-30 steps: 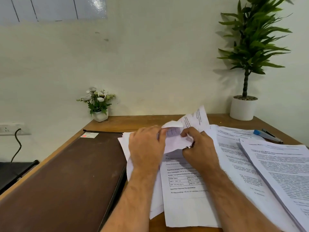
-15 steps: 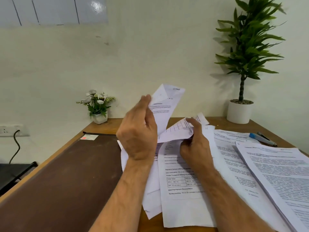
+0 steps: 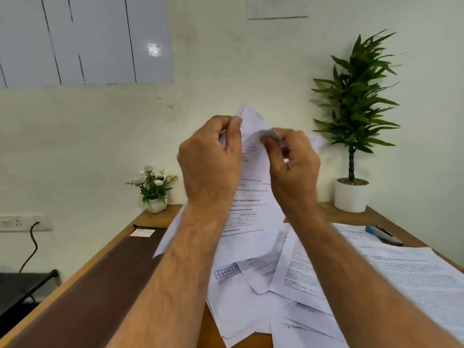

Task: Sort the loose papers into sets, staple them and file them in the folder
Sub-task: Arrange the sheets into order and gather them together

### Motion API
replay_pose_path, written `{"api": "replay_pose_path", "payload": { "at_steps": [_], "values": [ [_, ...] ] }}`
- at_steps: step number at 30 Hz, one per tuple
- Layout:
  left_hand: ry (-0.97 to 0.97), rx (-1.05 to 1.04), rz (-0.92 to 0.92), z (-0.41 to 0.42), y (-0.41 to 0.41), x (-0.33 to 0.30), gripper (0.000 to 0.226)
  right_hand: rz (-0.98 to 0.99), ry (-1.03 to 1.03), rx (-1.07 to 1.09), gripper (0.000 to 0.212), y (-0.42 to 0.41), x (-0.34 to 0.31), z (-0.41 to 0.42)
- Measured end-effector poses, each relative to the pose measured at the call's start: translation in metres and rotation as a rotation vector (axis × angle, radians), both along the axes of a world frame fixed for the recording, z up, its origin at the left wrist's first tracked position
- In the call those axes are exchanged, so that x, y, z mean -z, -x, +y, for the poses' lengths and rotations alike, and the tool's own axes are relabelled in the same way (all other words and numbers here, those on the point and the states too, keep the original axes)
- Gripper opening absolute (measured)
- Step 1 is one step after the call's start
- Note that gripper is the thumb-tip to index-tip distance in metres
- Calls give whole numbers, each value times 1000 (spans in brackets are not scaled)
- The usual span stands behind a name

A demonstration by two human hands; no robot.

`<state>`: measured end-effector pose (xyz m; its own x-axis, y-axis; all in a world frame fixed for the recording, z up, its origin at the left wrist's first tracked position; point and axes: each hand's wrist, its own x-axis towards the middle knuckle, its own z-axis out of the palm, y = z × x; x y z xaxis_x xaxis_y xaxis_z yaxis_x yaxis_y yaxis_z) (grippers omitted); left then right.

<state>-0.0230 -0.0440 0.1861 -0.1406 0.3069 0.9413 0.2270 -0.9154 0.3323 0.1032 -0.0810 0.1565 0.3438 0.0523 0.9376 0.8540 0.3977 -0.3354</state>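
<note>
Papers point(image 3: 251, 217) held upright above the desk point(image 3: 351, 214) hang between both hands, printed side toward the camera. The left hand point(image 3: 211, 162) grips the sheets' upper left edge, thumb in front and fingers curled behind, pinching the paper near its top corner. The right hand point(image 3: 293, 162) pinches the upper right part, fingertips point(image 3: 267, 139) bunched together on the sheet, though blur hides exactly how they meet. Below, loose sheets point(image 3: 251, 297) lie scattered and overlapping on the desk, beside a neater pile point(image 3: 414, 277) to the right. A brown folder point(image 3: 88, 297) lies flat on the left. A blue stapler point(image 3: 381, 233) rests behind the pile.
</note>
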Motion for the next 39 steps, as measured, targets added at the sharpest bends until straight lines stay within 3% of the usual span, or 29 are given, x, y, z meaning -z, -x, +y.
{"api": "replay_pose_path", "payload": {
  "at_steps": [3, 7, 12, 14, 18, 23, 26, 29, 33, 39],
  "values": [
    [88, 201, 12, -12, 9, -20, 17, -7, -56, -79, 11, 20, -37, -17],
    [363, 404, -86, -3, 22, -26, 13, 15, 28, -140, 19, 31, -49, -35],
    [782, 456, -107, 40, -3, 61, 13, 36, 609, 17, 12, 4, 16, -7],
    [947, 521, -24, 50, -17, 110, 16, 85, 825, 21, 11, -8, 61, 7],
    [914, 227, 293, 63, -27, 187, 26, 218, 1018, 13, 16, -18, 133, 14],
    [925, 207, 387, 73, -31, 209, 27, 286, 967, 66, 20, -21, 158, 11],
    [973, 233, 303, 74, -31, 206, 23, 168, 924, 101, 20, -21, 162, 13],
    [1045, 397, 121, 68, -29, 200, 28, 57, 874, 121, 19, -23, 157, 23],
    [1051, 610, 95, 63, -29, 198, 33, 87, 813, 85, 13, -22, 156, 34],
    [1020, 564, 68, 59, -30, 197, 17, 186, 771, 10, 19, -19, 169, 30]
  ]
}}
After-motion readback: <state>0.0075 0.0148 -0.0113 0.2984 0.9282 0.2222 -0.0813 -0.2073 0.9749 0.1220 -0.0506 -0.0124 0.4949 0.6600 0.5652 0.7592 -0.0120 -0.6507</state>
